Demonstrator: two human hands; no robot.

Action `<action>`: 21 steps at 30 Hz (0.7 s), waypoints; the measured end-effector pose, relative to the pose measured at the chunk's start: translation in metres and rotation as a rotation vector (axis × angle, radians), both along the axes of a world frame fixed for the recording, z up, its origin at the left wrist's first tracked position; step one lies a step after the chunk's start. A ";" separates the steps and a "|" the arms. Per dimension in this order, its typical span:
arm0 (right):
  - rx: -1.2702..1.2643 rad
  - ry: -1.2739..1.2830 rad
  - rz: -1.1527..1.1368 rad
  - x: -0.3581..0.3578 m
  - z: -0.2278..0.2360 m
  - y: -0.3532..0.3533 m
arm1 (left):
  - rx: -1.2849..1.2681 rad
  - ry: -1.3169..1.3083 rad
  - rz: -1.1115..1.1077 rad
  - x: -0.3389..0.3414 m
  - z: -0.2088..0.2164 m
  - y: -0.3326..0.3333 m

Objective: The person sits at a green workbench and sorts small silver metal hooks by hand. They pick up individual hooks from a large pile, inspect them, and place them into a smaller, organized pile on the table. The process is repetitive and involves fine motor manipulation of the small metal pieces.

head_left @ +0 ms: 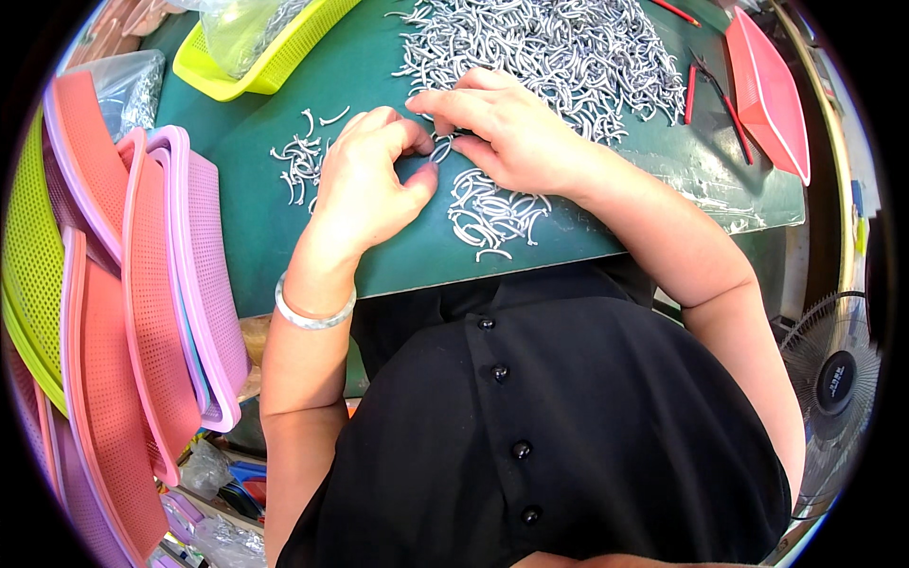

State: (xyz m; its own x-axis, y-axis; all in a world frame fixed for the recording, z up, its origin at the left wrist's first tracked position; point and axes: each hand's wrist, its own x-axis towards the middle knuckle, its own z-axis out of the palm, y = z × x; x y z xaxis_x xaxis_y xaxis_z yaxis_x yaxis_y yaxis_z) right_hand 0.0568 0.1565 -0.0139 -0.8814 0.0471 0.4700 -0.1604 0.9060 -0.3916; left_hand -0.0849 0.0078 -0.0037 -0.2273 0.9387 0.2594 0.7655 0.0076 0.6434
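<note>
Green tabletop point(260, 265) underneath, with pink, purple and lime baskets point(156, 284) stacked along the left and a fan point(836, 383) low at the right. Close together near the middle: left hand point(365, 180) curled, apparently pinching small grey pieces point(441, 149) with thumb and forefinger; right hand point(519, 133) bent in from the other side, reaching the same spot with fingertips, but partly hidden there, so cannot tell whether gripping or only touching. Too small to tell, also, whether one piece or two.

Best, probably, to steady with the left and leave the fine moving to the right. Press lightly; seem thin and likely to spring away. Work low over the table, to catch a slip. Keep the right wrist clear of the small pile point(497, 213) just on the near side, or risk scattering it. Likewise, avoid brushing the loose handful point(301, 163) beside the left hand into anything else. Draw from the big heap point(544, 62) beyond without dragging extras along. Leave the pliers point(727, 109) aside, well to the right.
</note>
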 end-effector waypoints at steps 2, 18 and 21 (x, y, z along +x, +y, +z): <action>-0.006 0.008 0.000 -0.001 0.000 -0.001 | -0.001 0.009 -0.011 -0.001 0.001 -0.001; -0.129 -0.078 0.116 0.012 0.011 0.000 | 0.004 -0.050 -0.031 -0.001 0.001 -0.001; -0.193 -0.077 0.148 0.016 0.016 0.004 | 0.002 -0.047 -0.027 0.000 0.002 -0.001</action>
State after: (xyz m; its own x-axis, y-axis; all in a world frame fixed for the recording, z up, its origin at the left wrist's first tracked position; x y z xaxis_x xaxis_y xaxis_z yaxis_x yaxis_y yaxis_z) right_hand 0.0724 0.1605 0.0021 -0.9181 -0.0029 0.3963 -0.2490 0.7821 -0.5712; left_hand -0.0853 0.0066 -0.0019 -0.2137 0.9440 0.2513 0.7345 -0.0144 0.6785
